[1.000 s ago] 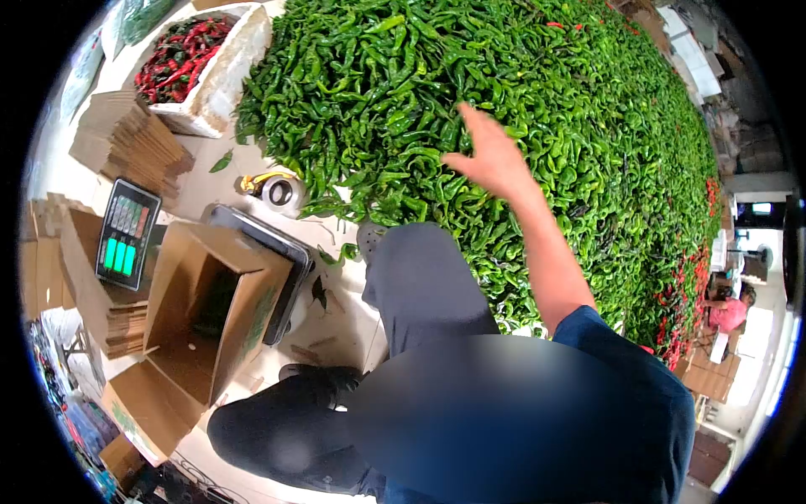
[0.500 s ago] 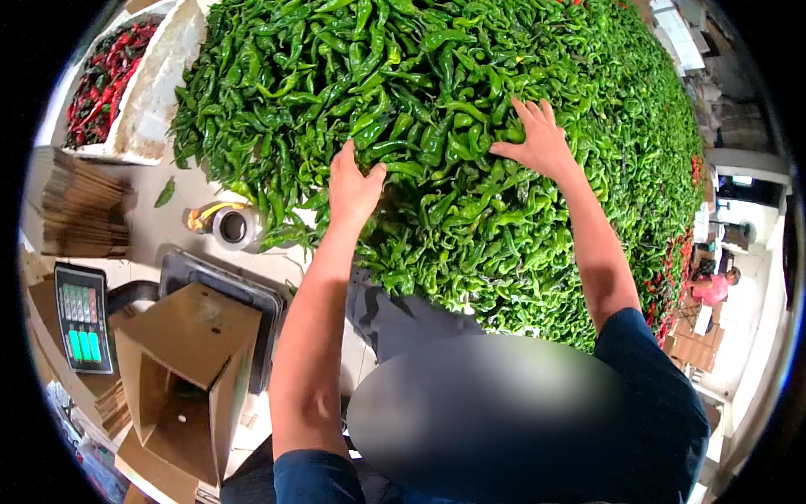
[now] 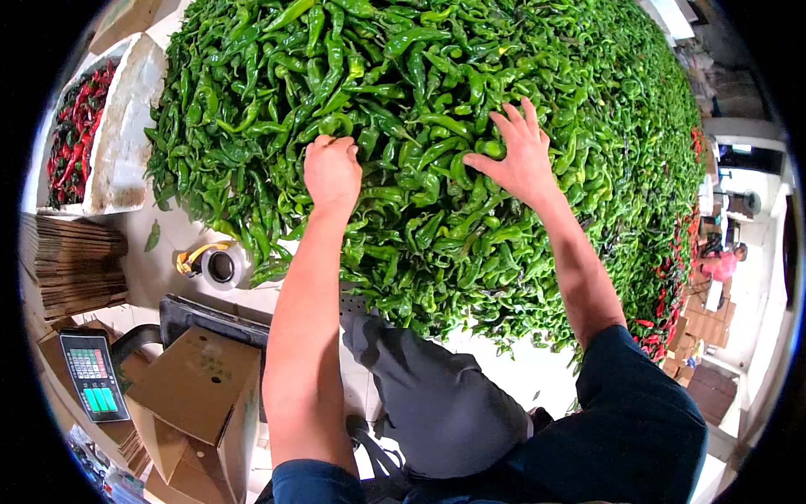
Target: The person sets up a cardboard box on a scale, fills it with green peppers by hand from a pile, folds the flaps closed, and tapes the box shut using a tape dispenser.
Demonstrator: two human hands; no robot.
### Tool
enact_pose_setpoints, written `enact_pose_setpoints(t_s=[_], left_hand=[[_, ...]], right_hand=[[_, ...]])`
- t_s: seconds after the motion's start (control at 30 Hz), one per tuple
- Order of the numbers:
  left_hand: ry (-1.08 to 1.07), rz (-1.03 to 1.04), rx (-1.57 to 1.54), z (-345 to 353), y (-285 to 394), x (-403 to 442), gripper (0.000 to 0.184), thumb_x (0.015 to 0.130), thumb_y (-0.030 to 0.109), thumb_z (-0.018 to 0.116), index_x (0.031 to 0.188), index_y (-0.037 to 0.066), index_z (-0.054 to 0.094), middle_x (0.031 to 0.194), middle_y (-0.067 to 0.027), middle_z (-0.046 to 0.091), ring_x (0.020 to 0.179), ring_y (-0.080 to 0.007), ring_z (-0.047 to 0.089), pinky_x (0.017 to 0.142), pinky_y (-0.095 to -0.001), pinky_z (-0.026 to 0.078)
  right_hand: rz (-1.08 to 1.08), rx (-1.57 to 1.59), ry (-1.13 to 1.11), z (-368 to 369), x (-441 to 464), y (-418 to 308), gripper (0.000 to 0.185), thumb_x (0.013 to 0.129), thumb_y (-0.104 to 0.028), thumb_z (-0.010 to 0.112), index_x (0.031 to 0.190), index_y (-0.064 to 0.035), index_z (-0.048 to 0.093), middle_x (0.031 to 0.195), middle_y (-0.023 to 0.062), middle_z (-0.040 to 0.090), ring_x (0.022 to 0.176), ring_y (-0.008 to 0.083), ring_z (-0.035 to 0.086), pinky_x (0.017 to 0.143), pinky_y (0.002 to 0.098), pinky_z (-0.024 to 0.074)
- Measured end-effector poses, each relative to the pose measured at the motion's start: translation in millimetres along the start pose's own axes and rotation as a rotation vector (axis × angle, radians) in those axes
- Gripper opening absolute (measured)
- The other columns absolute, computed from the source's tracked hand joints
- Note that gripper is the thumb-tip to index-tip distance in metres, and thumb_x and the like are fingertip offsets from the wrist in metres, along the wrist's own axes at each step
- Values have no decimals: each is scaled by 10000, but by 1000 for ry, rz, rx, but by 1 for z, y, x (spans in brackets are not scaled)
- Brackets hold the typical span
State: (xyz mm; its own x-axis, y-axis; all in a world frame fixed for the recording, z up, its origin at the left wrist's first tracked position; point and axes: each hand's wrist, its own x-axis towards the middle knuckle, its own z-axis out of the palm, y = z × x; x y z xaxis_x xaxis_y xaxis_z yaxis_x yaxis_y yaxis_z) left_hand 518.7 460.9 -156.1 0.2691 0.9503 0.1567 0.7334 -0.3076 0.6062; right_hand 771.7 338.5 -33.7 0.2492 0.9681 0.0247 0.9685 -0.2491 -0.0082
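A large heap of glossy green chili peppers (image 3: 403, 244) spreads in front of me across the middle of the view. My left hand (image 3: 333, 175) is at the heap's near left part, its fingers curled in against the peppers. A bent green pepper (image 3: 336, 123) lies just beyond those fingers. What the curled fingers hold, if anything, is hidden. Farther right, my right hand (image 3: 522, 161) rests over the peppers with thumb and fingers spread. Between its thumb and forefinger lies a light green pepper (image 3: 489, 149), and no grip on it shows.
Left of the heap stands a white foam box (image 3: 126, 160) with red peppers (image 3: 80, 134). Nearby are flattened cardboard (image 3: 71, 265), a tape roll (image 3: 222, 266), a scale display (image 3: 94, 374) and an open cardboard box (image 3: 193, 382). A person in pink (image 3: 720, 265) is far right.
My left hand has moved slightly left, and its fingers have gone from stretched to curled. My right hand has shifted a little left, still spread. The view has tilted slightly.
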Motion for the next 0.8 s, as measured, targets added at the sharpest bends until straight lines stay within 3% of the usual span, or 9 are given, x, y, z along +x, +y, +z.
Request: enact_pose_setpoints(t_s=[0.13, 0.23, 0.37, 0.43, 0.5, 0.6, 0.67, 0.73, 0.8], left_hand=[[-10, 58, -37, 0, -9, 5, 123, 851, 148, 717, 954, 97, 760, 911, -157, 683, 883, -373, 650, 814, -456, 535], [-18, -49, 21, -9, -5, 2, 92, 852, 117, 703, 933, 92, 738, 903, -166, 684, 871, -379, 651, 809, -462, 531], [250, 111, -48, -50, -16, -34, 56, 894, 85, 648, 909, 55, 693, 902, -173, 669, 806, -396, 623, 784, -489, 501], [293, 139, 20, -81, -31, -93, 50, 918, 93, 644, 961, 86, 668, 891, -143, 628, 784, -375, 574, 708, -507, 455], [130, -15, -44, -91, -66, -185, 63, 931, 115, 635, 969, 69, 653, 872, -159, 594, 792, -385, 579, 687, -510, 457], [-486, -456, 250, -105, -106, -359, 237, 956, 247, 589, 1082, 51, 631, 1009, -201, 657, 948, -425, 634, 779, -542, 514], [-908, -574, 341, -115, -121, -410, 327, 939, 299, 606, 1162, 60, 619, 1095, -209, 664, 1031, -430, 637, 839, -539, 526], [-1199, -579, 326, -138, -104, -406, 416, 923, 334, 624, 1236, 60, 603, 1161, -217, 657, 1087, -432, 632, 894, -532, 526], [-781, -609, 99, -123, -107, -378, 478, 930, 337, 634, 1300, 39, 580, 1219, -232, 645, 1124, -432, 618, 944, -509, 510]], right_hand=[[1, 14, -2, -3, 0, -3, 860, 773, -562, 791, 1412, -43, 544, 1549, 178, 412, 1526, 353, 197, 1150, 606, 282], [-19, 15, 25, 1, -1, -2, 871, 775, -584, 772, 1393, -13, 546, 1518, 207, 436, 1510, 366, 227, 1141, 612, 295], [-25, 18, 42, 6, -2, 1, 852, 778, -576, 774, 1384, -20, 554, 1525, 201, 427, 1508, 362, 233, 1151, 621, 267], [-15, -5, 39, 6, -2, 0, 844, 778, -580, 773, 1374, -21, 562, 1536, 205, 408, 1508, 360, 234, 1161, 615, 247], [-37, -4, 172, 12, -5, 2, 883, 772, -569, 790, 1409, -24, 515, 1564, 224, 351, 1506, 373, 233, 1166, 610, 229], [58, 97, 282, 11, -13, -6, 978, 766, -562, 805, 1483, -27, 410, 1595, 233, 298, 1489, 392, 267, 1139, 620, 279], [139, 208, 288, 15, -19, -8, 1026, 780, -593, 787, 1515, -19, 359, 1596, 239, 301, 1460, 397, 332, 1117, 604, 330], [196, 177, 183, 12, -22, -12, 1086, 791, -659, 739, 1551, -27, 291, 1581, 242, 339, 1436, 403, 377, 1126, 578, 337], [256, 134, 69, 6, -19, -12, 1140, 791, -706, 703, 1577, -31, 228, 1576, 245, 352, 1433, 405, 384, 1137, 554, 342]])
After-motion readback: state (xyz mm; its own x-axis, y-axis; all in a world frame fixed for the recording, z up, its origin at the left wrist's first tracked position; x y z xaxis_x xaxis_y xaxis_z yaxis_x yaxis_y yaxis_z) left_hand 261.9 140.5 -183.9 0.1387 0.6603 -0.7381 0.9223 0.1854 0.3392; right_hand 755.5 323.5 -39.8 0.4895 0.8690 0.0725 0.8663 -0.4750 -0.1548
